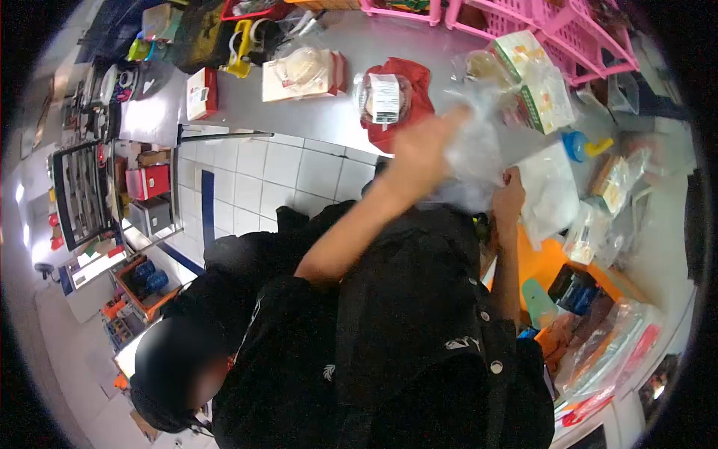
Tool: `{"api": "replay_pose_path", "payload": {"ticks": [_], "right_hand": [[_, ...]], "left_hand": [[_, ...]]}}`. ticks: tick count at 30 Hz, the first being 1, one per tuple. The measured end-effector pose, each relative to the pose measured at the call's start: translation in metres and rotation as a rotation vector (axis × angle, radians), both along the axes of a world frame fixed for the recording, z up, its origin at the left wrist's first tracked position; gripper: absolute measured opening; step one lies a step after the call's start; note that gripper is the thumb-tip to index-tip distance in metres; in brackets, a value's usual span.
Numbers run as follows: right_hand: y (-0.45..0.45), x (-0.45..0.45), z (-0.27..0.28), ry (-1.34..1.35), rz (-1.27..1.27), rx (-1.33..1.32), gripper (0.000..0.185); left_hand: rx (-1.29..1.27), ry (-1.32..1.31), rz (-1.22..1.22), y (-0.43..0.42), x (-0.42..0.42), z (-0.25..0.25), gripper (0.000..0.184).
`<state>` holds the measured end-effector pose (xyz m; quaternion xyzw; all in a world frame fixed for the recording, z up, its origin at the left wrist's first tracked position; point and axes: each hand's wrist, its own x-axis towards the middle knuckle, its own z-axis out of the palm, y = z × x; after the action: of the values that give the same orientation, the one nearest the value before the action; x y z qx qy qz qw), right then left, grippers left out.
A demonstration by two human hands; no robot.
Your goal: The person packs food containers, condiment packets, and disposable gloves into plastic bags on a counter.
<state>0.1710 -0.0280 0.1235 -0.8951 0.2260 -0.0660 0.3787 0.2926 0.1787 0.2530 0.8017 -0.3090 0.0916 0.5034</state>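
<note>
My left hand [422,161] is closed on a clear plastic bag [479,153], its fingers smeared by motion. The bag hangs crumpled in front of my black apron, at the edge of the metal table. My right hand [508,196] pinches the same bag at its lower right side. Just beyond my left hand, a clear round food container [384,97] with a white printed label rests on a red cloth or bag [420,75]. A white sheet or flat bag [550,191] lies right beside my right hand.
On the metal table [321,123] are a red-and-white box [200,94], a wrapped item on another box [303,73], a yellow tape dispenser [239,49], a green-and-white carton [542,86] and pink baskets [508,19]. Another person in black [254,262] stands close at left.
</note>
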Motion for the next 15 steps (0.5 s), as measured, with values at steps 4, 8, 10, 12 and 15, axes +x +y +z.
{"api": "replay_pose_path", "payload": {"ticks": [4, 8, 10, 12, 15], "right_hand": [[-0.041, -0.007, -0.025, 0.104, -0.222, -0.044, 0.024], [-0.069, 0.008, 0.049, -0.009, -0.084, 0.089, 0.023], [-0.072, 0.014, 0.098, 0.22, 0.022, 0.05, 0.029], [-0.061, 0.023, 0.133, 0.154, 0.067, -0.041, 0.031], [-0.026, 0.033, 0.147, -0.142, 0.191, -0.289, 0.035]], "left_hand": [[0.283, 0.075, 0.193, 0.044, 0.024, -0.012, 0.066], [0.577, -0.064, 0.309, 0.057, 0.014, -0.025, 0.068], [0.586, -0.348, 0.319, 0.047, 0.012, -0.027, 0.06], [0.524, -0.151, 0.102, 0.032, 0.014, -0.047, 0.053], [0.216, 0.142, -0.156, 0.004, 0.011, -0.082, 0.034]]}}
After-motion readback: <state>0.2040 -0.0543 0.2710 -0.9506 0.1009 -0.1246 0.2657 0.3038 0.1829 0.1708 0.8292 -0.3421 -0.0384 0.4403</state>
